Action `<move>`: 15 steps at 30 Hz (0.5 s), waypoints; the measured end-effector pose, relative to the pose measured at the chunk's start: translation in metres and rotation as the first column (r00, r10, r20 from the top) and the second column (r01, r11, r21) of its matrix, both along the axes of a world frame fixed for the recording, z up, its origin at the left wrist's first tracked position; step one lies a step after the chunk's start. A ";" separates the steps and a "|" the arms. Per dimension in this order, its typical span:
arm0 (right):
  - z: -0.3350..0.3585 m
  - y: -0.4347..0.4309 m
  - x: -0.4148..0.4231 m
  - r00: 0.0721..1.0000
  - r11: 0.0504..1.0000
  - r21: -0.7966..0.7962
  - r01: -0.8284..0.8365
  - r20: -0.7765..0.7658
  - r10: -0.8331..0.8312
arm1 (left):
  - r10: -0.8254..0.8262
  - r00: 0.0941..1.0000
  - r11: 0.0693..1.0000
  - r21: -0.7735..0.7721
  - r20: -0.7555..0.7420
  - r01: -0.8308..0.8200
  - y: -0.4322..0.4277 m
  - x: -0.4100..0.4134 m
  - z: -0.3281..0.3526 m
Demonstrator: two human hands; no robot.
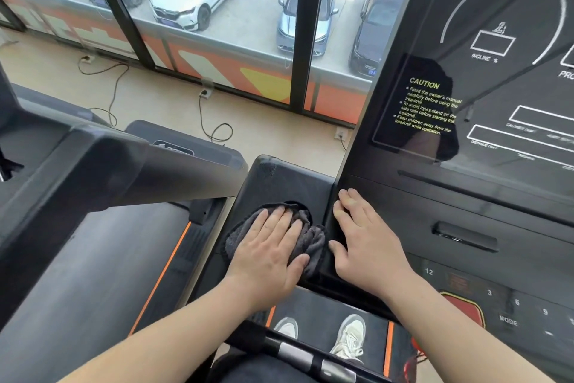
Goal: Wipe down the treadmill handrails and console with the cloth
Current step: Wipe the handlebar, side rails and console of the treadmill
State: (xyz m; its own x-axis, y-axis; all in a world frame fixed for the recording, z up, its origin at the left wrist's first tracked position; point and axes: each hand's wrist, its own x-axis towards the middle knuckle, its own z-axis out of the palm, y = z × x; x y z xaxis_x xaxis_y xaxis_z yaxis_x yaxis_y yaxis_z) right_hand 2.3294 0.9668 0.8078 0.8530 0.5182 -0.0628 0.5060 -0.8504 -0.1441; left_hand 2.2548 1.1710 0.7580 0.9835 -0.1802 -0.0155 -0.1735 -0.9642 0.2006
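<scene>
A dark grey cloth lies crumpled on the black left wing of the treadmill console, over a round cup recess. My left hand presses flat on the cloth, fingers straight and spread. My right hand rests with straight fingers on the console's lower left edge, just right of the cloth. The tall black display panel with white markings and a yellow caution text rises at the right. A handrail with silver grips crosses at the bottom.
A second treadmill stands at the left with orange-edged belt. Power cables run across the beige floor to sockets below the window. My shoes stand on the belt. A red stop button sits at the lower right.
</scene>
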 end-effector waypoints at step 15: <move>0.002 0.005 0.014 0.987 0.980 -0.127 -0.151 -0.078 0.142 | 0.238 0.949 0.967 0.147 -0.209 -0.210 0.026 0.109 0.015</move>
